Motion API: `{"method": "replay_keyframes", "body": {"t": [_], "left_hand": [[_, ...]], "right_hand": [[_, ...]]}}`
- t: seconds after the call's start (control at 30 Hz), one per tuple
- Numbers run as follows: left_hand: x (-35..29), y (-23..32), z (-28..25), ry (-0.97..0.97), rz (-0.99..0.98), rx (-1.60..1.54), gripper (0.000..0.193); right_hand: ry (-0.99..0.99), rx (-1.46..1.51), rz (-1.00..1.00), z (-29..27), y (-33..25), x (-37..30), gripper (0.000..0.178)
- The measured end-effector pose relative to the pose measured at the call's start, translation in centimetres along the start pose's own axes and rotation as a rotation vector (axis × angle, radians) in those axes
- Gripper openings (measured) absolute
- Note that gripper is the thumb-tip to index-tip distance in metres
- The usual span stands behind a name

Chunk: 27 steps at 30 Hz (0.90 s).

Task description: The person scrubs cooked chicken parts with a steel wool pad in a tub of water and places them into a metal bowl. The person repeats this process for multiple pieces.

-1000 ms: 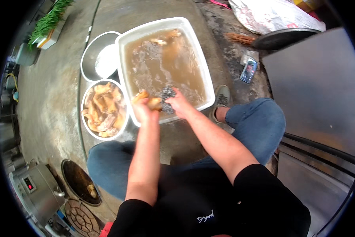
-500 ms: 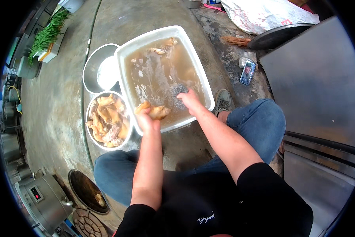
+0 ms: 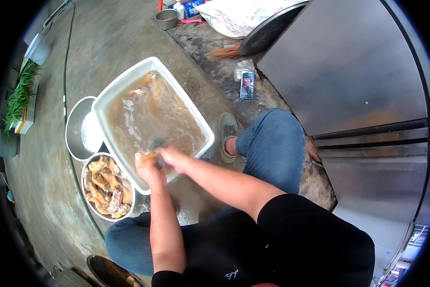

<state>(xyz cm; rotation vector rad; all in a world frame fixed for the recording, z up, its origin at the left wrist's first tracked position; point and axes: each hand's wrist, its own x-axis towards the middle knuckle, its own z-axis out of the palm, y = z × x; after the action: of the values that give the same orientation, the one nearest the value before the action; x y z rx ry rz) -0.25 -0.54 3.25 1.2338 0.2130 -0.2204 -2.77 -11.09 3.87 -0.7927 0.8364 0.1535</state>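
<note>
A white rectangular tub (image 3: 152, 60) of cloudy brown water (image 3: 174, 115) stands in front of me. Over its near corner my left hand (image 3: 151, 174) grips a yellowish pig's trotter (image 3: 148, 159), slightly blurred. Close against it, my right hand (image 3: 174, 158) is closed on a grey steel-wool scourer (image 3: 157, 142), which sits at the trotter's far side. More trotter pieces (image 3: 149, 77) poke out of the water at the tub's far end. Left of the tub, a round white basin (image 3: 110, 218) is heaped with several trotters (image 3: 110, 182).
A metal bowl (image 3: 76, 131) touches the tub's left side. A dark hose (image 3: 65, 86) runs along the floor beyond it. At right lie a lit phone (image 3: 247, 85) and a straw broom (image 3: 223, 52), near a steel cabinet (image 3: 349, 67). A floor opening (image 3: 110, 272) is at lower left.
My hands have come together: the scourer has moved from above the water to the trotter in my left hand. The whole view has turned, so the tub appears further left.
</note>
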Motion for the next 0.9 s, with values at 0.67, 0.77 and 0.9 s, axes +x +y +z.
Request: {"method": "replay_keyframes", "body": {"t": [0.67,0.77,0.9], "left_hand": [[-1.6,-0.9,-1.2,-0.530,-0.731,-0.072,0.071],[-2.0,-1.0,0.9,-0.450,-0.702,0.155,0.058],[-0.9,-2.2,-1.0,-0.367,-0.551,0.142,0.063]], "right_hand": [[0.072,-0.642,-0.386,-2.8,-4.8,0.7,0.062],[0.137,-0.805,-0.423,-2.6,-3.0,2.9,0.067],[0.390,-0.742,-0.553,-6.2,-2.7,6.4,0.040]]}}
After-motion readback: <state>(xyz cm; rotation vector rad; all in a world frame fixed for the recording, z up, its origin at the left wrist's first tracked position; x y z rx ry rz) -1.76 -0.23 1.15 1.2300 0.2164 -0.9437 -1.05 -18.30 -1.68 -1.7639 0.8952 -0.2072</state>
